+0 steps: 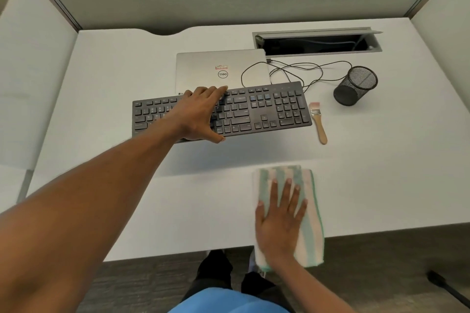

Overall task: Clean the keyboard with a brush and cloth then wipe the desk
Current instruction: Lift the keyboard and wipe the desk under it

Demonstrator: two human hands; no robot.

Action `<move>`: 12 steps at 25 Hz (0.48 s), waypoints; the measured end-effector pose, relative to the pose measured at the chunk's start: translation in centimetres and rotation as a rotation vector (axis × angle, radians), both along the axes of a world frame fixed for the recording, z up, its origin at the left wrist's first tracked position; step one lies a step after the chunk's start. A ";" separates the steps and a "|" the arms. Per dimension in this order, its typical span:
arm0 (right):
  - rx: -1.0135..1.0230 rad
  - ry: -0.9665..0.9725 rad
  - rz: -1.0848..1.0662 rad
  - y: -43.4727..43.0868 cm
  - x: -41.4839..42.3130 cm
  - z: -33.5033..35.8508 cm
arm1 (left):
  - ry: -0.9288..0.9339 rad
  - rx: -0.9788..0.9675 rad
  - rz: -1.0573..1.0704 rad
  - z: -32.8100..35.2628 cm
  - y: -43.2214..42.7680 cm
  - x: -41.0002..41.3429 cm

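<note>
A person's view looks down on a white worktop (106, 89) inside a grey-walled cubicle. A black keyboard (256, 109) lies across the middle of the worktop, angled slightly, its far edge overlapping the near edge of a closed silver laptop (203, 68). The left hand (201, 114) reaches out over the left-centre of the keyboard and spans it from front to back: the fingers (216, 91) stretch to the far edge and the thumb hooks the near edge, so the hand holds the keyboard across its depth. Whether the keyboard is raised off the worktop cannot be told. Just right of the keyboard lies a small brush (319, 122) with a wooden handle, bristles pointing away from the person, touched by neither hand. Beyond it, a black mesh pen cup (356, 85) lies tipped over, and a thin black cable (300, 68) loops between the laptop and the cup. An open cable hatch (318, 42) is set into the far right of the worktop. Near the front edge, a folded cloth (284, 173) with green and white stripes lies flat, one end hanging over the edge. The right hand (278, 218) rests palm down on it, fingers straight and slightly spread, pressing rather than gripping.
</note>
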State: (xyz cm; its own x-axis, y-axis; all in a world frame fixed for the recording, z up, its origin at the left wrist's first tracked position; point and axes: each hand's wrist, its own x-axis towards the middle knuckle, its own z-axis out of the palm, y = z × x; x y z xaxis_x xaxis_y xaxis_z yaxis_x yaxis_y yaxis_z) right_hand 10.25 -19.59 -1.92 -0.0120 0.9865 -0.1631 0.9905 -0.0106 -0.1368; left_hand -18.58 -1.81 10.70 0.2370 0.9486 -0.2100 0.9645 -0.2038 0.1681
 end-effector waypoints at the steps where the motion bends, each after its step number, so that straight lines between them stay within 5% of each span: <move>1: -0.012 0.018 0.054 -0.8 -1.4 0.1 | -0.006 0.000 0.004 -0.1 -0.1 0.1; 12: -0.115 0.101 0.755 -4.5 -13.9 0.3 | -0.027 -0.014 0.027 -2.2 -1.9 1.6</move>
State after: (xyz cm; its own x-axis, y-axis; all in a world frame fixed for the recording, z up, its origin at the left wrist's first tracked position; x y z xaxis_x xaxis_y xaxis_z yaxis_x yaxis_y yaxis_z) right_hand -3.60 -24.07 -1.61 -0.6955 0.6818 -0.2267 0.7176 0.6437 -0.2659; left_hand -16.95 -3.73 8.54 0.2168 0.9516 -0.2176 0.9648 -0.1749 0.1964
